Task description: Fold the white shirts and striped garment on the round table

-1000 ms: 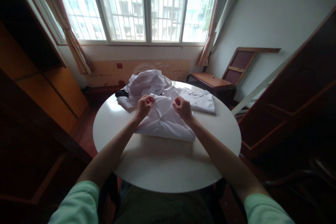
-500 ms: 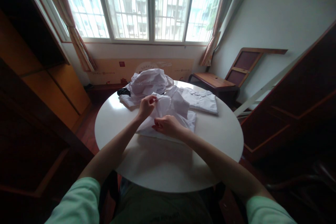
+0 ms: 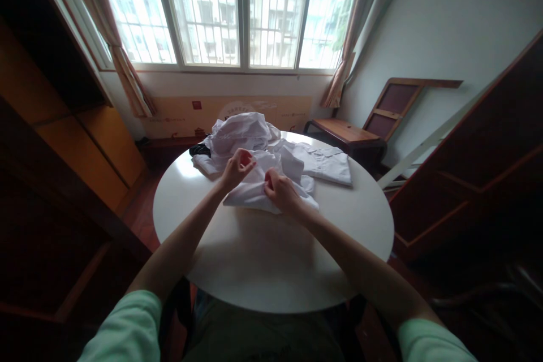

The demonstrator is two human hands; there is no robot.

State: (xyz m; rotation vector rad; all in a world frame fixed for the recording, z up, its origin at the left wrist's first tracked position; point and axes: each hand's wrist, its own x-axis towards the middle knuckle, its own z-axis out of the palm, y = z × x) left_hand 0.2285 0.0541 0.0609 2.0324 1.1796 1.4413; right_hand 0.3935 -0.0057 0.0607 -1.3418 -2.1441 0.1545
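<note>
A white shirt [image 3: 253, 192] lies bunched in the middle of the round white table [image 3: 271, 260]. My left hand [image 3: 237, 167] pinches the shirt's cloth at its far left part. My right hand [image 3: 280, 191] grips a fold of the same shirt near its middle, close beside the left hand. Part of the shirt's cloth stands up between and behind the hands.
A crumpled heap of white clothes [image 3: 237, 133] with a dark item [image 3: 198, 150] sits at the table's far side. A folded white shirt [image 3: 326, 163] lies at the far right. A wooden bench [image 3: 345, 131] stands beyond; dark wooden furniture flanks both sides.
My right hand moved from the shirt's far right edge toward me and left, then up beside the left hand, drawing the cloth in. The shirt went from flat to bunched.
</note>
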